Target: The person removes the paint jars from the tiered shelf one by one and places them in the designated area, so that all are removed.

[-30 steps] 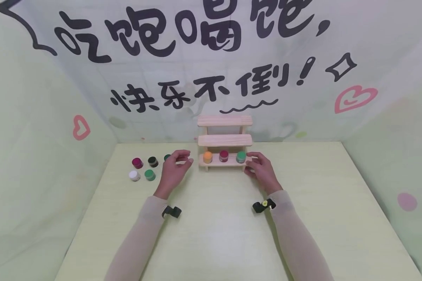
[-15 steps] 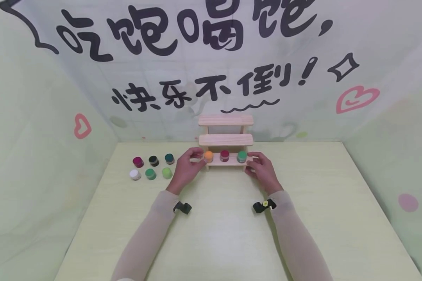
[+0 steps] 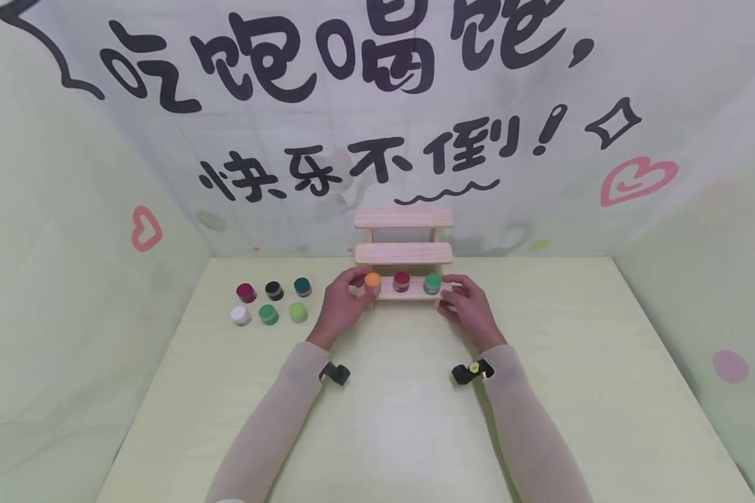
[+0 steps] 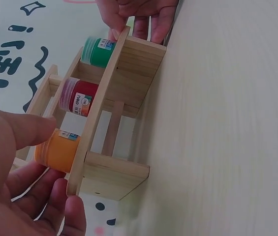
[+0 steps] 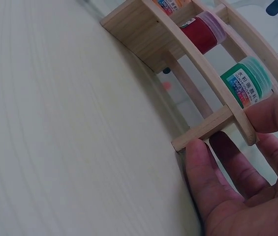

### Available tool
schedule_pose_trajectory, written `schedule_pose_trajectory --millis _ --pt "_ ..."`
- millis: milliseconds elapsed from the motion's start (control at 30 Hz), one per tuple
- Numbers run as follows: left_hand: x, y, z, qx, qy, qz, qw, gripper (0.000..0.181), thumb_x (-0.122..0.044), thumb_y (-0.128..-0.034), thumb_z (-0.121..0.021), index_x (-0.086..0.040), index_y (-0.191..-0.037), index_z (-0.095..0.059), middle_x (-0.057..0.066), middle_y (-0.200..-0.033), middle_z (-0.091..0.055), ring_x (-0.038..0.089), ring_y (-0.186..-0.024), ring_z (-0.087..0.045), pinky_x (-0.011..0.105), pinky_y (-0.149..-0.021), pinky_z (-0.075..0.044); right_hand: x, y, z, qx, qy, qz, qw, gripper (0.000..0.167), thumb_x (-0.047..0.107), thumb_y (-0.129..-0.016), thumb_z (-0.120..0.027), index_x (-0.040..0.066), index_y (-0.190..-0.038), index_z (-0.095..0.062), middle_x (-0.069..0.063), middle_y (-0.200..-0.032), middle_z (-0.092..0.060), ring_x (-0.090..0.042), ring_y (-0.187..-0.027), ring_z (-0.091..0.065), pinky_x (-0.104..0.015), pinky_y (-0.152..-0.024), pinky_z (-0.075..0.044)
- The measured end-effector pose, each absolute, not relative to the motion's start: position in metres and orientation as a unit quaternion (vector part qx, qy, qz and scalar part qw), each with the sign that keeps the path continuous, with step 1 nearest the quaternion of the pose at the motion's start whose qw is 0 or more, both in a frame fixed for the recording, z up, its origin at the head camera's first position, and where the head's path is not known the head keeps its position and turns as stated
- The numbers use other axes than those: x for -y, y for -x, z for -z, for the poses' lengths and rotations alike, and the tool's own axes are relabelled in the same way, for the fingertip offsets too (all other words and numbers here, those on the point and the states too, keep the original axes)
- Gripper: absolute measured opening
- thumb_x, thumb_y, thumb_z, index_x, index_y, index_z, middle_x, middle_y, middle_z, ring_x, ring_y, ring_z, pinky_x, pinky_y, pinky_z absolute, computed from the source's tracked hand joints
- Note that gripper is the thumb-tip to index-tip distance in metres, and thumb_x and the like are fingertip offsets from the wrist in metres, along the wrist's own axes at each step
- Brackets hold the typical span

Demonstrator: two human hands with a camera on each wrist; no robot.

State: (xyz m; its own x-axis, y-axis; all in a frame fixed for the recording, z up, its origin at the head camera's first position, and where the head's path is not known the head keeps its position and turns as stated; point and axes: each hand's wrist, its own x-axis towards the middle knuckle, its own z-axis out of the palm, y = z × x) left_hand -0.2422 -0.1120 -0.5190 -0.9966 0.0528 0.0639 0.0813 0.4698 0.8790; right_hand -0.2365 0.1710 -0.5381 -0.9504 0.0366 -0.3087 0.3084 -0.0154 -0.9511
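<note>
A three-tier wooden rack (image 3: pixel 404 253) carries an orange jar (image 3: pixel 372 281), a red jar (image 3: pixel 401 281) and a green jar (image 3: pixel 432 283) on its lowest tier. My left hand (image 3: pixel 342 307) is at the rack's left end; in the left wrist view its thumb and fingers (image 4: pixel 55 196) curl round the orange jar (image 4: pixel 60 151). At the other end, my right hand (image 3: pixel 476 311) grips the rack's side. The right wrist view shows that thumb on the lowest tier beside the green jar (image 5: pixel 247 82), with fingers against the end support (image 5: pixel 202 129).
Several jars stand in two rows at the table's left: magenta (image 3: pixel 246 292), black (image 3: pixel 273 290) and teal (image 3: pixel 302 286) behind; white (image 3: pixel 240 315), green (image 3: pixel 268 314) and light green (image 3: pixel 298 312) in front. A printed cloth (image 3: pixel 314 230) hangs behind the rack.
My left hand has moved right from beside the loose jars to the orange jar, uncovering the teal and light green jars. My right hand has stayed at the rack's right end.
</note>
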Motion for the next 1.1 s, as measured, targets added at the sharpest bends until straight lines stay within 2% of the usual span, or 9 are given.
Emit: schedule_pose_trajectory --millis 233,533,767,1100 --pt "0.114 0.24 0.517 0.856 0.041 0.515 0.02 0.042 -0.03 -0.0963 -0.078 -0.018 -0.135 -0.068 0.004 -0.127 -0.07 0.025 -0.122 -0.063 0.043 -0.096 -0.055 -0.171 0.238 0.535 -0.697 -0.122 0.7 0.101 0.04 0.012 -0.105 -0.062 0.016 -0.144 -0.057 -0.011 -0.121 -0.062 -0.025 -0.112 -0.068 -0.032 -0.097 -0.063" --pt "0.118 0.237 0.518 0.855 0.039 0.518 0.014 0.041 -0.03 -0.0946 -0.081 -0.019 -0.132 -0.069 0.003 -0.127 -0.071 0.023 -0.121 -0.065 0.04 -0.092 -0.058 -0.17 0.238 0.536 -0.695 -0.126 0.701 0.101 0.04 0.011 -0.105 -0.063 0.016 -0.145 -0.058 -0.011 -0.125 -0.064 -0.023 -0.109 -0.069 -0.031 -0.095 -0.063" --pt "0.119 0.233 0.517 0.849 0.047 0.526 0.014 0.039 -0.029 -0.0944 -0.081 -0.017 -0.13 -0.069 0.003 -0.124 -0.072 0.025 -0.119 -0.066 0.042 -0.093 -0.06 -0.17 0.235 0.536 -0.688 -0.117 0.71 0.091 0.038 0.01 -0.104 -0.062 0.014 -0.142 -0.058 -0.009 -0.12 -0.064 -0.02 -0.105 -0.07 -0.029 -0.091 -0.064" --pt "0.127 0.225 0.518 0.839 0.054 0.541 0.007 0.038 -0.033 -0.0948 -0.081 -0.02 -0.129 -0.07 0.0 -0.124 -0.072 0.019 -0.118 -0.066 0.041 -0.095 -0.061 -0.169 0.235 0.537 -0.689 -0.112 0.71 0.091 0.038 0.009 -0.104 -0.062 0.015 -0.142 -0.058 -0.008 -0.114 -0.062 -0.022 -0.105 -0.07 -0.03 -0.091 -0.064"
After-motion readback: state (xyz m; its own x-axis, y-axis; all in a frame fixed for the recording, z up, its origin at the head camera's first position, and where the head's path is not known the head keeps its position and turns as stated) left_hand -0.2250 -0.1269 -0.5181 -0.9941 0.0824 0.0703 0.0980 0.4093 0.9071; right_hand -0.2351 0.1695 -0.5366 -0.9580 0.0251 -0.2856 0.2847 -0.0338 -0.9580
